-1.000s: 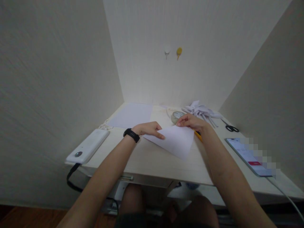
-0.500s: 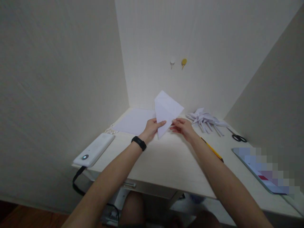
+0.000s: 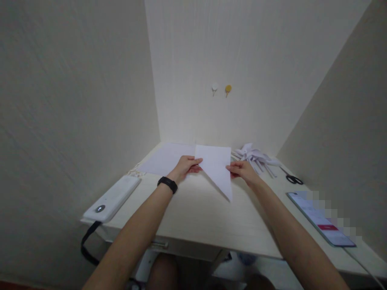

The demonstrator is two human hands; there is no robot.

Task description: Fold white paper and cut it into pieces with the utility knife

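Both hands pinch the white folded paper triangle (image 3: 216, 169), left hand (image 3: 185, 168) at 9 o'clock, right hand (image 3: 242, 172) at 3, its long point running toward 6.

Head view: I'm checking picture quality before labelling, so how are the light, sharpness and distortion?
Head view: dim, soft light, brightest on the back wall; walls bow outward toward the edges; folded paper and both hands, left hand and right hand, reasonably sharp; phone partly pixelated.
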